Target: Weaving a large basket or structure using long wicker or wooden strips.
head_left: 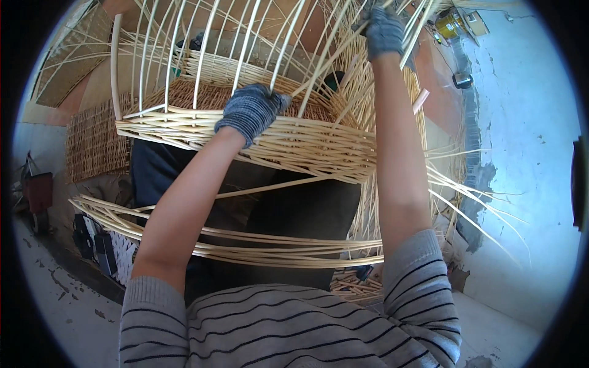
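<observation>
A large wicker basket [319, 147] of pale willow lies across in front of me, with a browner woven band inside and tall upright stakes [173, 58] along its near side. My left hand [250, 115], in a grey knitted glove, is closed over the rim of the near wall. From its fingers a willow rod [328, 66] slants up to the right. Farther off, at the upper right, my right hand [385, 32] wears a matching glove and is closed around the rod's other stretch. Crossing rods partly hide those fingertips.
A bundle of willow rods [288, 254] stretches across in front of my body. At the left leans a brown woven panel [95, 144]. Thin rod ends [475, 193] stick out toward the pale wall [531, 122]. A yellow container [450, 26] stands at the upper right.
</observation>
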`<state>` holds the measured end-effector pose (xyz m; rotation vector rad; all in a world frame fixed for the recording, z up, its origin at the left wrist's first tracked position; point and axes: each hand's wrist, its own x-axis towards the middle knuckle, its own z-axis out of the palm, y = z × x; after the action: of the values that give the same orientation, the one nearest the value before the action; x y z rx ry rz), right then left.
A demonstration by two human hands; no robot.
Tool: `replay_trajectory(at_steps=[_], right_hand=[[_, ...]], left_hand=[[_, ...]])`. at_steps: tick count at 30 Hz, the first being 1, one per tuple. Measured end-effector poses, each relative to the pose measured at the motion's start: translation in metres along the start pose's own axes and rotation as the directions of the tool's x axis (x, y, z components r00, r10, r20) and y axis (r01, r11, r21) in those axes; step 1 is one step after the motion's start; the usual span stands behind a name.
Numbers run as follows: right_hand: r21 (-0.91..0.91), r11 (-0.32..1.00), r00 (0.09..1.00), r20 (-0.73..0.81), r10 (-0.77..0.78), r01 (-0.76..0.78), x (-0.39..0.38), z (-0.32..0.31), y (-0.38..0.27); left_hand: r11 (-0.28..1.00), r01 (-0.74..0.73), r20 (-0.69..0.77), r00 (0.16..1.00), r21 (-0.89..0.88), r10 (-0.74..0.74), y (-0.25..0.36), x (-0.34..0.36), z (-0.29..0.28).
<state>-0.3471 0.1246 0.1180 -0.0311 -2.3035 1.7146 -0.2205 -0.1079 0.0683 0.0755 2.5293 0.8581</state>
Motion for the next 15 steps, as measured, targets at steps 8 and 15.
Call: replay_trajectory(at_steps=[8, 15], right_hand=[[0.587, 0.714, 0.920, -0.320, -0.227, 0.381, -0.216, -0.033, 0.001], [0.346, 0.927, 0.951, -0.309, -0.031, 0.143, -0.238, -0.033, -0.060]], left_hand=[[0.940, -0.130, 0.006, 0.990, -0.315, 0.139, -0.005, 0.000, 0.010], [1.000, -0.018, -0.033, 0.999, -0.024, 0.017, 0.035, -0.026, 0.000]])
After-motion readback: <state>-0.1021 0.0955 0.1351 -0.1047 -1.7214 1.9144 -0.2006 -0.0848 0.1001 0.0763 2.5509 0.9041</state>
